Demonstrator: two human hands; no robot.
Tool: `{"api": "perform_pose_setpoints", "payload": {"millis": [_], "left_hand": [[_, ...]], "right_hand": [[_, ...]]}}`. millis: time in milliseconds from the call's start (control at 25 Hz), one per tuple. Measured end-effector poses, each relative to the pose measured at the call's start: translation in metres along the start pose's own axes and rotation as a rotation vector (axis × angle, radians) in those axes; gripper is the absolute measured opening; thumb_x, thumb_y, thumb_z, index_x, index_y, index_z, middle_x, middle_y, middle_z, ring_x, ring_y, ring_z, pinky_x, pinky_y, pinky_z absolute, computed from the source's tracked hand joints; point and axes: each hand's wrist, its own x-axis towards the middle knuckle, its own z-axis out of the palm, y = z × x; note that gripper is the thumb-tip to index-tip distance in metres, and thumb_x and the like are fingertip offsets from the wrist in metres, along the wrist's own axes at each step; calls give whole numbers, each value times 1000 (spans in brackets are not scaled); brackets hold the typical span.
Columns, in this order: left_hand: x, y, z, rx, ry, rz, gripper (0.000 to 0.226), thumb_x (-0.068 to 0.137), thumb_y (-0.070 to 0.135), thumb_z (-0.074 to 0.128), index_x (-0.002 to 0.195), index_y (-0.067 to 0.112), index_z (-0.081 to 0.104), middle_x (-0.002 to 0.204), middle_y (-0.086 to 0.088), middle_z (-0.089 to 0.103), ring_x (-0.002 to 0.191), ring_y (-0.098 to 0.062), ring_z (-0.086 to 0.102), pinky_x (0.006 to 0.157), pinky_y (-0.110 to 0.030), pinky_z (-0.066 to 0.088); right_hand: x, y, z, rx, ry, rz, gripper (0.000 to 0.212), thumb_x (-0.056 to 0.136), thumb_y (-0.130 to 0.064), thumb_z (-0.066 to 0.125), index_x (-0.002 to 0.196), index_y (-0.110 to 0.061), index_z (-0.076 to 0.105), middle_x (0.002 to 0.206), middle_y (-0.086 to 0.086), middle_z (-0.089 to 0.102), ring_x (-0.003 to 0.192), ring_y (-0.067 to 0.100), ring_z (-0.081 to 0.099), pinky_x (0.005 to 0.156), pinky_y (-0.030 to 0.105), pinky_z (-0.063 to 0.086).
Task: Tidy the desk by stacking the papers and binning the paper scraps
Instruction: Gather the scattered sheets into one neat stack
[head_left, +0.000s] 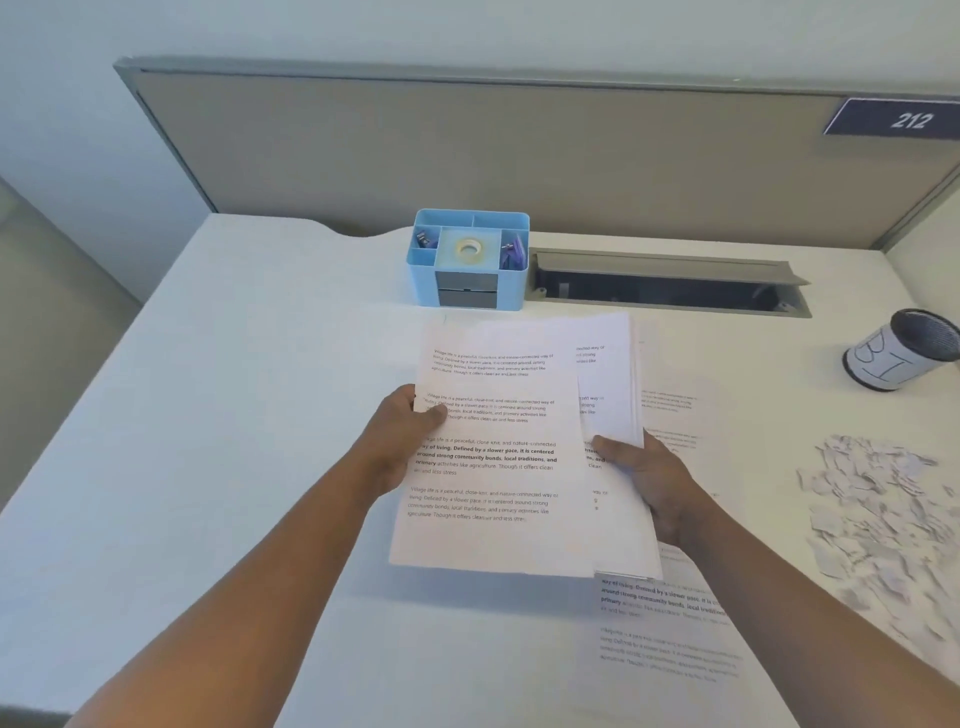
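My left hand grips the left edge of a printed sheet, thumb on top, and holds it above the white desk. My right hand holds a stack of papers partly tucked under that sheet on its right side. More printed sheets lie flat on the desk beneath and to the right. A heap of torn paper scraps is spread at the desk's right edge. A small dark mesh bin with a white label stands at the far right.
A blue desk organiser with a tape roll and clips stands at the back centre. Beside it an open grey cable tray is set into the desk. A beige partition with a 212 sign closes the back.
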Motion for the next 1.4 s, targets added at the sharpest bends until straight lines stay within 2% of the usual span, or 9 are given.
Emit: {"api": "perform_pose_setpoints", "payload": {"millis": [160, 280, 360, 440, 520, 640, 880, 1160, 1400], "left_hand": [[9, -11, -1, -92, -141, -51, 28, 106, 12, 54, 134, 16, 52, 121, -8, 74, 106, -29, 74, 82, -50, 62], [12, -15, 5, -127, -213, -68, 35, 107, 12, 52, 139, 26, 49, 124, -4, 73, 110, -29, 73, 86, -52, 61], [15, -16, 11, -132, -222, -53, 40, 107, 13, 53, 140, 34, 45, 126, 0, 73, 112, -28, 72, 91, -56, 59], [19, -19, 14, -131, -175, -27, 43, 106, 15, 55, 142, 37, 43, 126, 2, 72, 110, -26, 72, 91, -56, 59], [26, -21, 15, -127, -123, -4, 43, 105, 17, 57, 141, 35, 44, 130, 0, 69, 108, -26, 73, 88, -56, 60], [38, -21, 12, -118, -80, 14, 41, 103, 18, 61, 141, 25, 48, 131, -6, 68, 108, -28, 73, 88, -57, 60], [35, -8, 3, -315, -324, -53, 45, 92, 7, 65, 136, 9, 56, 131, -18, 68, 119, -40, 66, 95, -60, 56], [25, 5, 1, -131, -333, 119, 29, 98, 5, 60, 126, 9, 65, 123, -11, 74, 113, -30, 71, 88, -42, 61], [13, 16, 2, -112, -337, 220, 34, 95, 8, 66, 128, 2, 64, 126, -18, 71, 116, -36, 69, 95, -50, 58]], "right_hand": [[-3, 7, 18, 4, 41, 3, 41, 101, -41, 57, 130, -14, 65, 118, 12, 75, 101, 32, 75, 83, 51, 61], [1, 7, 26, -60, 68, 50, 60, 95, -66, 46, 127, -20, 67, 116, 8, 77, 104, 32, 74, 91, 54, 58], [4, 4, 32, -49, 39, 64, 65, 92, -71, 42, 126, -22, 67, 117, 8, 76, 106, 32, 74, 91, 54, 58], [5, 0, 39, -25, -20, 46, 57, 94, -62, 48, 126, -18, 66, 118, 11, 75, 108, 33, 73, 86, 51, 61], [9, -3, 40, -20, -40, 2, 39, 96, -35, 61, 127, -12, 66, 115, 13, 76, 101, 32, 75, 78, 46, 63], [20, -1, 35, -111, -20, -6, 35, 93, -8, 69, 128, -8, 64, 115, 13, 76, 103, 32, 74, 83, 47, 62], [27, -13, 31, -217, -35, -87, 33, 94, -9, 68, 127, -9, 66, 119, 10, 75, 111, 30, 72, 95, 46, 57], [20, -21, 36, -365, -19, -228, 25, 95, -13, 69, 121, -13, 71, 115, 1, 77, 111, 22, 72, 99, 38, 56], [10, -30, 33, -239, -112, -231, 44, 85, -15, 73, 128, -7, 66, 123, 12, 74, 114, 33, 70, 99, 49, 56]]}}
